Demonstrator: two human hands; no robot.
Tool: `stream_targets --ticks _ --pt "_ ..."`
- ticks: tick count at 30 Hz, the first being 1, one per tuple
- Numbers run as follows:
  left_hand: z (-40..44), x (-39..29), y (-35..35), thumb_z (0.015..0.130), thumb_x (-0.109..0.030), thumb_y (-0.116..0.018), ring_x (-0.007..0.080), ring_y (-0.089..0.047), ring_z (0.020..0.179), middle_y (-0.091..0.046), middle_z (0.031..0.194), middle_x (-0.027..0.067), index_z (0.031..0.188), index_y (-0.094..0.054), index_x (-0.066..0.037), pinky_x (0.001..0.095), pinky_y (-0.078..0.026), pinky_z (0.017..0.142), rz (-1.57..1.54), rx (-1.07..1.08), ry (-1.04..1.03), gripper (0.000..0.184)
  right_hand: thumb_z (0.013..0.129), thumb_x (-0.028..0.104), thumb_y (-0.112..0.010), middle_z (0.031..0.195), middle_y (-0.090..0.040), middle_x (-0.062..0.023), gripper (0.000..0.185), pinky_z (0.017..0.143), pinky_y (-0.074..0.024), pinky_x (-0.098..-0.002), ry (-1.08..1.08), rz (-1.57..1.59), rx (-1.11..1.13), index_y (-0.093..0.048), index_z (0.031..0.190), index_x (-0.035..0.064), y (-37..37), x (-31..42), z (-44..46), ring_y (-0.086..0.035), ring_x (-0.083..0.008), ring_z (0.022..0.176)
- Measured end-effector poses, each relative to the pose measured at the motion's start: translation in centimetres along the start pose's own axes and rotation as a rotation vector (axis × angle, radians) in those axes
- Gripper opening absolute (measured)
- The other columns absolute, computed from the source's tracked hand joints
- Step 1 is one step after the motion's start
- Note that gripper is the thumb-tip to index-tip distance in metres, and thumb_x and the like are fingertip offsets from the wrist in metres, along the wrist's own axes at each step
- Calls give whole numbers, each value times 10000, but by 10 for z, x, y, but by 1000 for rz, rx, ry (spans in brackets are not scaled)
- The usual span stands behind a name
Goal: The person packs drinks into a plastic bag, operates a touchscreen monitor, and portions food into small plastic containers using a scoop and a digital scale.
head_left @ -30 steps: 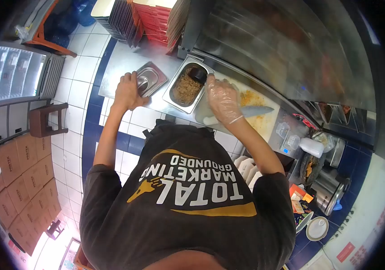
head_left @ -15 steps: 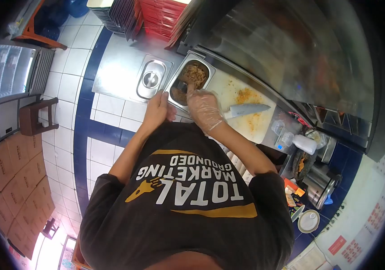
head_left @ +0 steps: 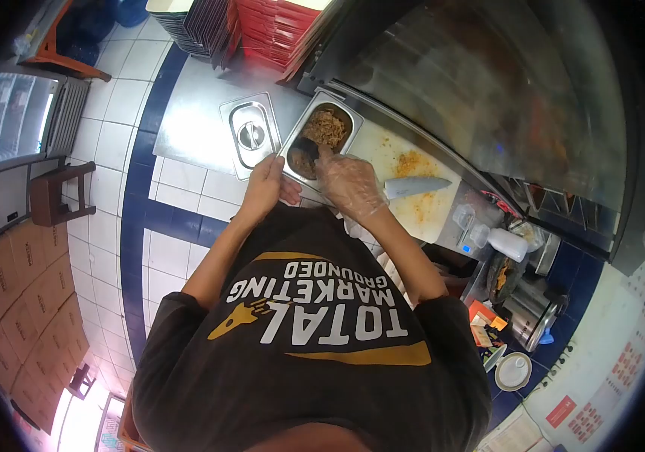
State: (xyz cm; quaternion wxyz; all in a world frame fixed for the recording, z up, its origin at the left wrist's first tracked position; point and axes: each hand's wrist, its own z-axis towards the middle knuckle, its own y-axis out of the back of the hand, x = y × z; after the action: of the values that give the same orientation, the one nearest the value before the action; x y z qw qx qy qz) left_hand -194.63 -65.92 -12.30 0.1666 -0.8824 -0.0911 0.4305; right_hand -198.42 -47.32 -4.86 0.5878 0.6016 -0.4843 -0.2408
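A metal food pan (head_left: 352,111) holds brown shredded food (head_left: 324,128), which looks like shredded meat. My right hand (head_left: 352,184), in a clear plastic glove, is closed at the pan's near right side. From its fingers a dark, spoon-like utensil (head_left: 305,149) reaches into the near part of the pan, its exact shape hard to make out. My bare left hand (head_left: 266,188) is at the pan's near left corner, fingers around the rim. Just left of the pan lies a metal lid (head_left: 251,135) with a round recessed handle.
To the right, a knife (head_left: 416,186) lies on a white cutting board (head_left: 382,151) with orange-brown crumbs. Stacked red trays (head_left: 273,34) stand at the back, near a large glass case (head_left: 480,90). A steel pot (head_left: 537,309) and containers sit at far right.
The lid has shifted and turned slightly on the counter. My right hand has moved a little right and nearer, and the dark utensil has shifted slightly within the pan.
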Motion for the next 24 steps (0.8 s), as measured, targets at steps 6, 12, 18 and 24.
stream_targets --ticks 6,12,18,24 --pt "0 -1 -2 1104 -290 -344 234 -669 543 -652 751 206 1136 -455 29 306 -559 478 10 12 6 340 974 212 -509 834 -691 -241 270 720 -533 -522 -137 124 103 -569 1113 -11 3 2 -1 -693 -410 827" --pt "0 1 -3 1104 -296 -350 230 -668 553 -658 763 212 1132 -459 27 304 -556 486 -8 22 12 342 1012 252 -511 882 -640 -271 289 777 -497 -467 -201 544 110 -602 1016 -22 -18 -35 -2 -640 -419 834" --pt "-2 -2 -6 1103 -312 -362 232 -672 573 -662 777 211 1133 -460 24 309 -559 502 -11 29 15 352 1005 301 -525 845 -624 -270 330 755 -480 -495 -244 744 15 -585 934 -16 -8 -41 -11 -626 -449 830" --pt "-4 -2 -7 1103 -305 -363 228 -669 582 -663 779 202 1105 -473 13 310 -563 519 -13 36 4 337 1038 284 -549 885 -675 -130 381 826 -500 -316 -324 736 -68 -626 1257 -17 -1 -50 -27 -609 -169 819"
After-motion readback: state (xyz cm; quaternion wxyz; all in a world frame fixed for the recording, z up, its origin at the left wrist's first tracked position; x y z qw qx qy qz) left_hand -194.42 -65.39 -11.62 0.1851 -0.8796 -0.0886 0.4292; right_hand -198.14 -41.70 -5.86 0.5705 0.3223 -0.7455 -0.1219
